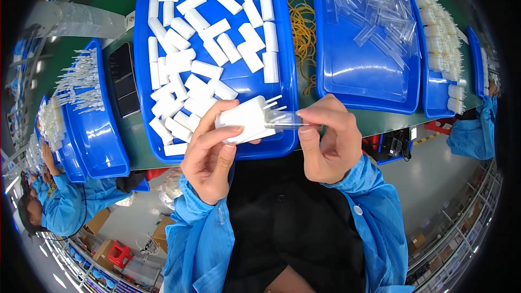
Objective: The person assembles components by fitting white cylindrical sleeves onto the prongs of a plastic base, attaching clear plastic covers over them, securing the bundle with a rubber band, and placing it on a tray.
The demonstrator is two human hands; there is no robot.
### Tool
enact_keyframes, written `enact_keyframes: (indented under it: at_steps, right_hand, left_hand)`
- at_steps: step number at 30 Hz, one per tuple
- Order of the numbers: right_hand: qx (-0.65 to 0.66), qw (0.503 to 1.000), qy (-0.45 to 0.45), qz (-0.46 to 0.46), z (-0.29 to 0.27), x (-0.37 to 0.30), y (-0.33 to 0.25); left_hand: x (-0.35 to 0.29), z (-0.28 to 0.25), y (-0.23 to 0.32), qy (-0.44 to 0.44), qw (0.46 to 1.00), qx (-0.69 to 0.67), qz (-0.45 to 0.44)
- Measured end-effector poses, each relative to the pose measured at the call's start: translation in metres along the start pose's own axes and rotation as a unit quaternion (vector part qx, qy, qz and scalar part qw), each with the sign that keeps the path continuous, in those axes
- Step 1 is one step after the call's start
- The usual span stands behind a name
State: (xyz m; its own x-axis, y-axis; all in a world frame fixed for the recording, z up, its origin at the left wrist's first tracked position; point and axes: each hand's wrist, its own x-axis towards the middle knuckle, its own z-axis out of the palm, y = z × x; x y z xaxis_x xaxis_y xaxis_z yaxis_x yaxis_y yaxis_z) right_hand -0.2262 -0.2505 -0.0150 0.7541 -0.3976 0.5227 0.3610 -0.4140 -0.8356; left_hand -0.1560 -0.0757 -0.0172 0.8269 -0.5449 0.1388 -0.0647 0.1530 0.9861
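Note:
My left hand [209,154] grips a small group of smooth white plastic pieces [243,120], side by side above the near edge of a blue tray [245,86]. Thin white prongs stick out of their right end. A clear plastic sleeve [283,120] lies against the prongs; whether it surrounds them I cannot make out. My right hand [332,141] pinches the sleeve's right end between thumb and fingers. Many loose white cylinders [209,46] fill the tray beyond my hands.
Yellow rubber bands [302,32] lie between this tray and another blue tray [369,84] holding clear sleeves [380,8]. Bundled white pieces [440,38] sit farther right. At left are a black phone [123,76] and thin white sticks [84,81]. Co-workers' blue sleeves [62,206] show at both sides.

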Motion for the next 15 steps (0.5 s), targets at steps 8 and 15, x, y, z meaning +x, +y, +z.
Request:
enact_keyframes:
  at_steps: [8,15]
  right_hand:
    - [0.207,0.944,-0.015,0.255,0.000,-0.002,-0.008]
    - [0.248,0.937,-0.045,0.243,0.006,-0.006,-0.010]
  left_hand:
    - [0.004,-0.001,0.007,-0.033,0.978,0.186,0.090]
    - [0.002,0.002,0.010,0.005,0.979,0.193,0.061]
